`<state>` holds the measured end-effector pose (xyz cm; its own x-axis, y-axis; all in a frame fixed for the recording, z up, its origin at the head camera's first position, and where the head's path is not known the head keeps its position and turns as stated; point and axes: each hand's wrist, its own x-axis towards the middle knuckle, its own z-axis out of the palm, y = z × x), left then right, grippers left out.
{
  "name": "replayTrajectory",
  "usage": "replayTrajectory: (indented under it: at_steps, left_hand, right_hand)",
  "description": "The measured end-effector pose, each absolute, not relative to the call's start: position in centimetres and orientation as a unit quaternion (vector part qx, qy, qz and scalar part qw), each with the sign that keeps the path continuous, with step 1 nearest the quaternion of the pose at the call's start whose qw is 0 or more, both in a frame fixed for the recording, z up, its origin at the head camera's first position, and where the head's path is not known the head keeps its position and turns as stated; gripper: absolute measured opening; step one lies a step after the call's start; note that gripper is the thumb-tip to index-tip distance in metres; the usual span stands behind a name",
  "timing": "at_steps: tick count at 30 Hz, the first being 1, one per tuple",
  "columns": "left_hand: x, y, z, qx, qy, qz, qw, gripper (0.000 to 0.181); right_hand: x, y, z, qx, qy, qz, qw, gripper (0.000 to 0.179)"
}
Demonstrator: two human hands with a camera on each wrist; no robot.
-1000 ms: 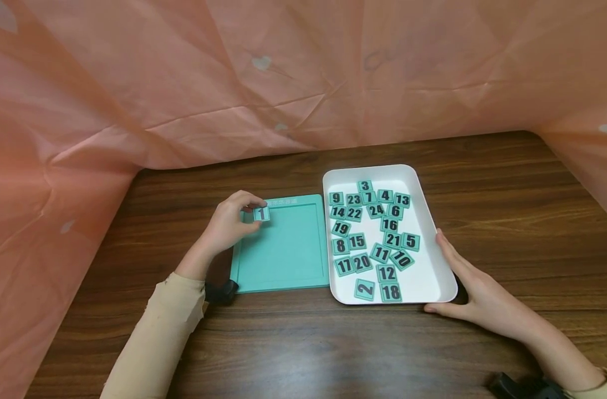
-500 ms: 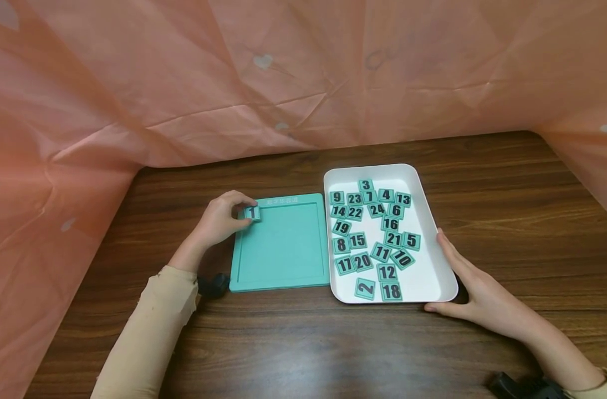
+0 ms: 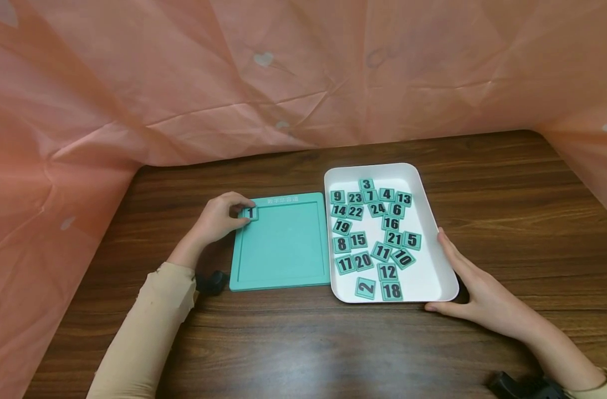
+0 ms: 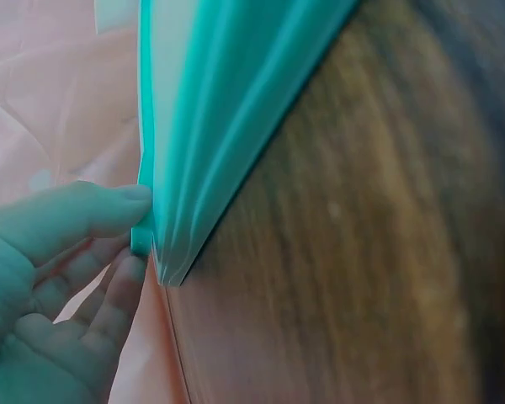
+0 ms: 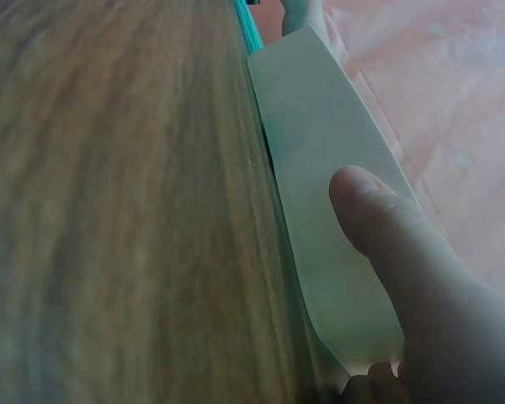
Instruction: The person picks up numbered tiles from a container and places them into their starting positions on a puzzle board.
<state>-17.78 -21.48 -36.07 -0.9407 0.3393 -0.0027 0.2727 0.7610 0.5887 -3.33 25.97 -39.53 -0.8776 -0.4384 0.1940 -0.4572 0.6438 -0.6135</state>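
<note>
My left hand (image 3: 218,218) pinches a teal number tile marked 1 (image 3: 251,213) between thumb and fingers. That tile sits at the far left corner of a flat teal puzzle board (image 3: 283,244), within the raised rim. From the side, in the left wrist view, the tile's edge (image 4: 141,240) shows between the thumb and fingers, beside the board's corner. My right hand (image 3: 475,288) holds the near right corner of a white tray (image 3: 435,280), fingers along its right side. Its thumb (image 5: 362,198) presses the tray's near wall. Several loose numbered tiles (image 3: 393,238) lie face up in the tray.
Board and tray stand side by side on a dark wooden table (image 3: 283,338). A pink curtain (image 3: 293,83) with pale hearts rises behind the table and along its sides. Black wrist devices (image 3: 213,282) sit by both wrists.
My left hand has moved left with tile 1, from inside the board's far edge to its far left corner. The right hand and tray have stayed in place.
</note>
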Motion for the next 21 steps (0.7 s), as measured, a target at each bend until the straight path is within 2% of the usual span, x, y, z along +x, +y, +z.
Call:
replayTrajectory:
  at_steps: [14, 21]
  left_hand:
    - [-17.70, -21.44, -36.05, 0.162, 0.936, 0.306, 0.067, 0.033]
    - [-17.70, -21.43, -36.26, 0.165, 0.938, 0.299, 0.053, 0.033]
  right_hand:
    - [-3.35, 26.05, -39.68, 0.251, -0.906, 0.340, 0.016, 0.123]
    - [-3.32, 26.05, -39.65, 0.251, -0.906, 0.340, 0.016, 0.123]
